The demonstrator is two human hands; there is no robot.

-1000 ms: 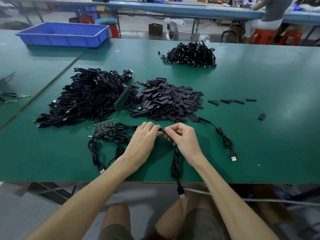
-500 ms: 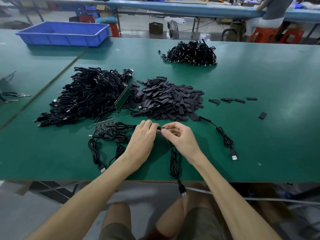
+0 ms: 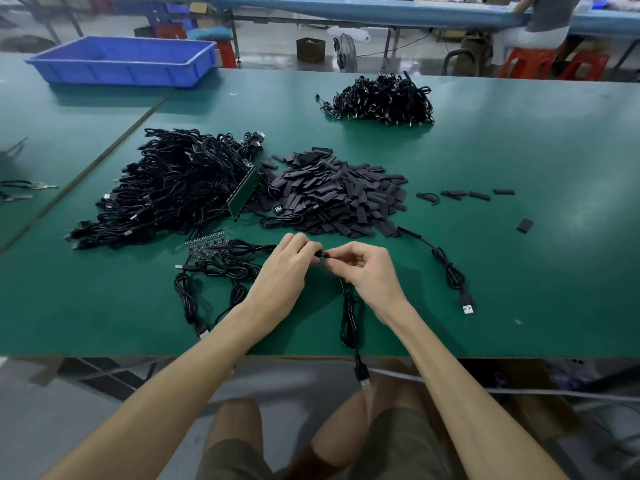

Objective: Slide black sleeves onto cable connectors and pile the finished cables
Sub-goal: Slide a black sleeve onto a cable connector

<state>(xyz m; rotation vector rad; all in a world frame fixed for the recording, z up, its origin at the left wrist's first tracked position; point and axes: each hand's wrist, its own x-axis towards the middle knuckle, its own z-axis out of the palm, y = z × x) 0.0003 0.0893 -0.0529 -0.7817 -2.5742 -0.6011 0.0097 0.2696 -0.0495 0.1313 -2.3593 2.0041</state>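
My left hand (image 3: 285, 268) and my right hand (image 3: 367, 271) meet fingertip to fingertip above the green table (image 3: 519, 271), pinching a small black sleeve and connector (image 3: 322, 254) between them. The black cable (image 3: 348, 323) belonging to it runs down under my right hand and hangs over the front edge, its USB plug (image 3: 363, 377) dangling. A heap of black sleeves (image 3: 332, 195) lies just beyond my hands. A big pile of black cables (image 3: 173, 188) sits to the left, and another pile of cables (image 3: 384, 100) lies at the far side.
A few cables with small circuit boards (image 3: 207, 245) lie left of my left hand; one more cable (image 3: 450, 271) lies to the right. Loose sleeves (image 3: 465, 195) are scattered right. A blue bin (image 3: 124, 60) stands far left. A person sits on red stools (image 3: 540, 60) behind.
My hands have drawn slightly apart and shifted a little away from me, so the black piece between the fingertips now shows. The cable under my right hand has moved with them.
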